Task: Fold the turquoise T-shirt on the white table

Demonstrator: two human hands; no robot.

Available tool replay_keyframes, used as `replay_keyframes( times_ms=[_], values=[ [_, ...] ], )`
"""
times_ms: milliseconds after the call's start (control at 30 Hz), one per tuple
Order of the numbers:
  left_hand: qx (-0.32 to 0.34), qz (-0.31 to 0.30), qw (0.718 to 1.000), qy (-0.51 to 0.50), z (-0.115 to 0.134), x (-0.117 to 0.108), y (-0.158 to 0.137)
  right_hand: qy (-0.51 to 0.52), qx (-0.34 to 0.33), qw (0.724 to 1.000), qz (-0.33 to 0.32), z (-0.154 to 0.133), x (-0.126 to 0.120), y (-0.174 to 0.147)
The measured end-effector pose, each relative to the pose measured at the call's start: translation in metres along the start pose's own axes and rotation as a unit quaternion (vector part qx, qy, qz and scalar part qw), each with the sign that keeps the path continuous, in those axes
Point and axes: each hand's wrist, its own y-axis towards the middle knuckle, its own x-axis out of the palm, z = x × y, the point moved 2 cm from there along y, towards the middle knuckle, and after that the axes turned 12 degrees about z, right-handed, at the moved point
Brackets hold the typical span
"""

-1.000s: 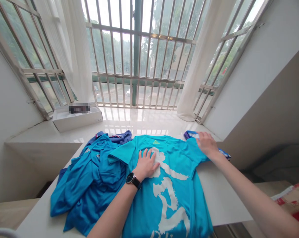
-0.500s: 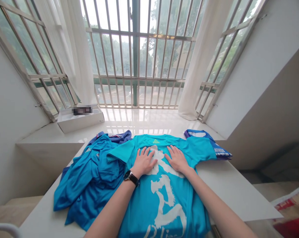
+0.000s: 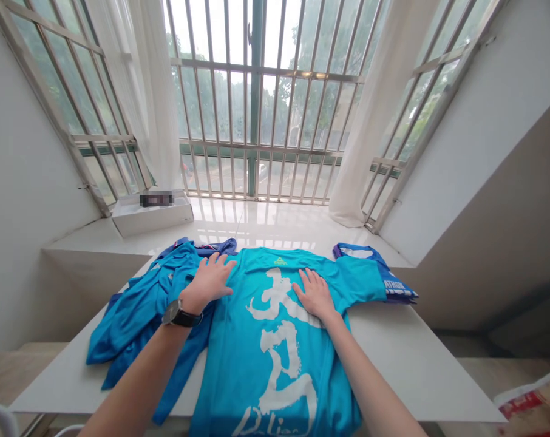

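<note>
A turquoise T-shirt (image 3: 229,340) with large white brush lettering lies spread out, collar away from me, its lower end reaching the table's near edge. My right hand (image 3: 315,294) rests flat on its upper right part, fingers spread, touching the lettering. Over the shirt's left sleeve is my left hand (image 3: 210,280), open with fingers apart and a black watch (image 3: 183,314) on the wrist. That sleeve is mostly hidden by the hand. Rumpled blue shirts (image 3: 142,325) lie to the left. Past the right sleeve sits a folded blue and purple shirt (image 3: 396,282).
The white table (image 3: 420,364) butts against a glossy window sill (image 3: 257,224). An open white box (image 3: 154,221) stands on the sill at left. Barred windows and white curtains (image 3: 357,152) rise behind. A red and beige bag (image 3: 536,406) is at lower right.
My left hand has moved left from the lettering to the left sleeve. My right hand stays on the shirt's upper right. The view has shifted slightly.
</note>
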Motion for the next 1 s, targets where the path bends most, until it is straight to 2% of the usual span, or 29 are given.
replay_keyframes(
  times_ms=[100,167,267,433,567,633,833,900,1000],
  values=[
    [0.022,-0.036,0.998,0.047,-0.012,-0.003,-0.005,0.002,0.004,1.000,0.002,0.001,0.002,0.002],
    [0.045,-0.039,0.997,0.046,-0.012,-0.005,-0.008,0.005,0.005,1.000,0.006,0.001,0.003,0.003],
    [0.043,-0.027,0.998,0.049,-0.011,-0.013,-0.010,0.010,0.003,1.000,0.013,0.001,0.002,0.003],
    [-0.044,0.036,0.998,0.027,-0.022,-0.030,0.004,0.019,0.002,1.000,0.016,0.002,0.002,0.003],
    [-0.175,0.157,0.972,-0.013,-0.054,-0.035,0.024,0.035,-0.002,0.999,0.025,0.005,0.002,0.003],
    [-0.213,0.187,0.956,-0.071,-0.075,-0.032,0.034,0.043,-0.005,0.999,0.025,0.007,0.001,0.003],
    [-0.307,0.164,0.927,-0.141,-0.126,-0.014,0.052,0.053,-0.001,0.999,0.012,0.006,-0.002,0.004],
    [-0.314,0.164,0.920,-0.168,-0.132,-0.008,0.052,0.056,0.001,0.998,0.009,0.005,-0.002,0.005],
    [-0.303,0.152,0.916,-0.213,-0.127,-0.007,0.052,0.058,0.003,0.998,0.004,0.003,-0.003,0.005]
  ],
)
